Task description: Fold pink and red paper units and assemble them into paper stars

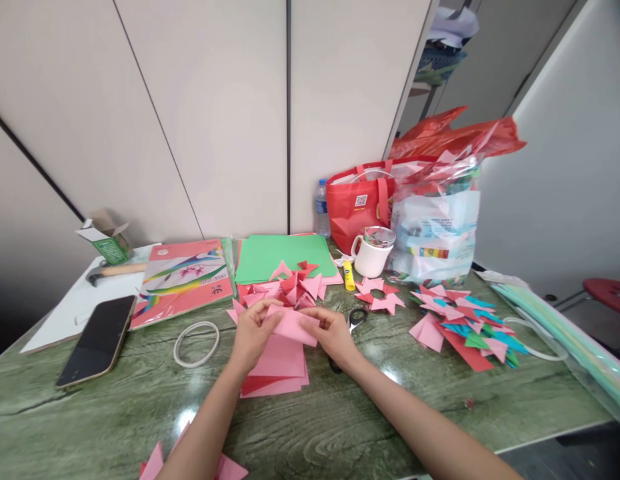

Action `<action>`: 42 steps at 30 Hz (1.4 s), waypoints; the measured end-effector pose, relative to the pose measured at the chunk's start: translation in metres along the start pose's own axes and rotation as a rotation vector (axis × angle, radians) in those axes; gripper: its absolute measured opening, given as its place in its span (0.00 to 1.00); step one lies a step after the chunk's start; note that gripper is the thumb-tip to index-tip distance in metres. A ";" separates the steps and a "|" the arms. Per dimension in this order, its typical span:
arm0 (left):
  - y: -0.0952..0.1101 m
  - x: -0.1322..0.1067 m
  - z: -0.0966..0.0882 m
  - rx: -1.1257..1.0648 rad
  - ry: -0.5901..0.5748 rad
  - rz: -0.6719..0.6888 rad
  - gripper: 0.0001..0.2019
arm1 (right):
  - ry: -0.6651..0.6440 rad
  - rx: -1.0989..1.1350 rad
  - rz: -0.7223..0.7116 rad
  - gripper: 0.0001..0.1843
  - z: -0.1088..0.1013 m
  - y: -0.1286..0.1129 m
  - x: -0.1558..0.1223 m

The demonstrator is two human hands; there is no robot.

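Both hands hold one folded piece of pink paper above the table. My left hand pinches its left end between thumb and fingers. At the right end, my right hand grips it the same way. Beneath lies a stack of pink and red paper sheets. Just behind the hands is a heap of folded pink and red paper pieces. Black-handled scissors lie beside my right hand, partly hidden by it. A ring of folded paper pieces rests farther right.
Left are a phone, a white ring, a paper pack and a hammer. Green sheets, a glue stick, a white mug and a red bag stand behind. Colourful folded pieces lie right.
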State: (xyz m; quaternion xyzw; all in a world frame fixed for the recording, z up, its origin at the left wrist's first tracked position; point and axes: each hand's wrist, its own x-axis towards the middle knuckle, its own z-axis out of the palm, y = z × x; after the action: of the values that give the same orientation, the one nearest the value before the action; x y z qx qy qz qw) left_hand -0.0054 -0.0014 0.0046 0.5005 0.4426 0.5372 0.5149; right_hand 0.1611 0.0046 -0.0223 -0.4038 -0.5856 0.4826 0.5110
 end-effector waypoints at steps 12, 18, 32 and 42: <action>0.006 -0.005 0.010 -0.070 -0.023 -0.070 0.29 | 0.133 -0.076 -0.026 0.11 -0.003 -0.003 0.000; 0.003 -0.007 0.015 -0.055 -0.040 -0.218 0.20 | 0.183 -0.107 -0.093 0.10 -0.004 -0.005 0.000; -0.001 -0.004 0.011 -0.108 -0.010 -0.208 0.17 | 0.193 -0.093 -0.094 0.11 -0.004 -0.009 0.000; 0.003 -0.001 0.004 -0.133 -0.037 -0.201 0.15 | 0.191 -0.108 -0.074 0.10 -0.007 -0.011 0.003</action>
State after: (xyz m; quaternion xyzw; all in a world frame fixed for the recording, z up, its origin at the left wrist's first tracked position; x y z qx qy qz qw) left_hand -0.0021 -0.0031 0.0078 0.4285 0.4443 0.5016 0.6061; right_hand 0.1676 0.0060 -0.0111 -0.4527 -0.5740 0.3906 0.5594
